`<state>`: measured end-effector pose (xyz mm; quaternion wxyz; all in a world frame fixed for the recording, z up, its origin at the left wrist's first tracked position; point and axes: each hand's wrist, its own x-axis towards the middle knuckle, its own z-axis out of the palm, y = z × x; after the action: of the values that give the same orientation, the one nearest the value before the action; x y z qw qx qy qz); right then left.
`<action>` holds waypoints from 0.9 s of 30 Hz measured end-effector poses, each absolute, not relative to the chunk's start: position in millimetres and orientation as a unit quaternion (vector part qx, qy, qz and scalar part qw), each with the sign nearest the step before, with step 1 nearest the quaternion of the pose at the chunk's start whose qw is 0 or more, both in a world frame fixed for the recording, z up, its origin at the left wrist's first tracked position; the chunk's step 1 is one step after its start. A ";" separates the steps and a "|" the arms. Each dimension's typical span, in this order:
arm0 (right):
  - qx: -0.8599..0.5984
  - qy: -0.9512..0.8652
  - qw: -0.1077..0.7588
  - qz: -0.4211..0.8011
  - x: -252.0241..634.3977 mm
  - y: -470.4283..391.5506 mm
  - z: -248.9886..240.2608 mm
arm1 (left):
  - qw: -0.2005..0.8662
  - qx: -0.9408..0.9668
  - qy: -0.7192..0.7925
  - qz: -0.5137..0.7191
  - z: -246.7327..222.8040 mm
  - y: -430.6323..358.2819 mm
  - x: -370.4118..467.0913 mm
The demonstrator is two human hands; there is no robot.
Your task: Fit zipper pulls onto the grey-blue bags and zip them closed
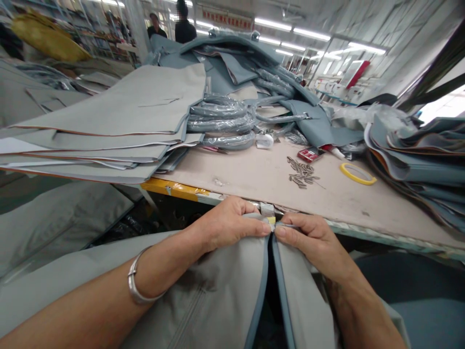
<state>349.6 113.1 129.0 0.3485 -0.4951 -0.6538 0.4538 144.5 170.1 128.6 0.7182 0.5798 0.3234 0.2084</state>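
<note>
A large grey sheet of material [232, 286] with blue-grey edging hangs in front of me, below the table's near edge. My left hand [232, 225] pinches its left edge between thumb and fingers. Opposite, my right hand [308, 235] grips the right edge, the two sets of fingertips nearly meeting. Between them shows a small yellow piece [271, 220], and just behind it a metal fitting [267, 209] at the table edge. Below the hands the two edged sides part into a dark gap. Exactly what lies under the fingertips is hidden.
On the table [247, 174] lie a heap of small metal pieces [302, 173], a red box [310, 154] and a yellow tape roll [358, 174]. Stacked grey panels [119, 111] overhang at left. Plastic-wrapped tubing [225, 118] and blue-grey material [428, 165] fill the back and right. Two people stand far off.
</note>
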 end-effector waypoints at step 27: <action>-0.532 -0.664 0.297 0.434 353.4 114.0 133.4 | 0.805 0.479 0.304 0.176 129.8 165.3 144.6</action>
<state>353.4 114.0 133.4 0.2970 -0.5319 -0.6637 0.4340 144.6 165.3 129.8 0.8046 0.4785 0.3042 0.1764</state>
